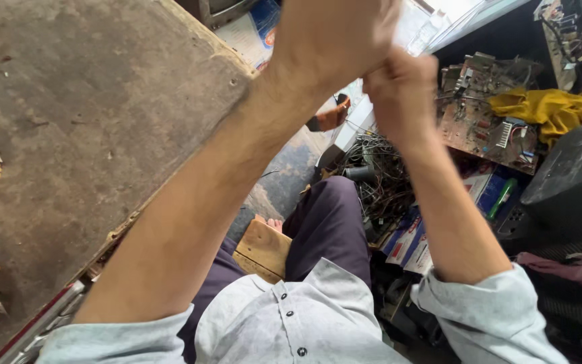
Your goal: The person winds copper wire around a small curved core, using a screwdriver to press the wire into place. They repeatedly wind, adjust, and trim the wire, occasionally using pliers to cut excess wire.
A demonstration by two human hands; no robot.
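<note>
Both my hands are raised close to the camera, above my lap. My left hand (331, 40) shows its back, with the fingers curled and pressed against my right hand (402, 94). The right hand's fingers are also bunched; whatever lies between the two hands is hidden and blurred. Below them are my dark trousers (328, 222) and pale shirt (284, 317). I sit by a wooden block (264, 248).
A large worn grey board (95, 114) fills the left side. To the right lie a tangle of wires (378, 168), a circuit board (483, 114), a yellow cloth (554, 108), blue-and-white boxes (412, 236) and a dark rounded casing (570, 182).
</note>
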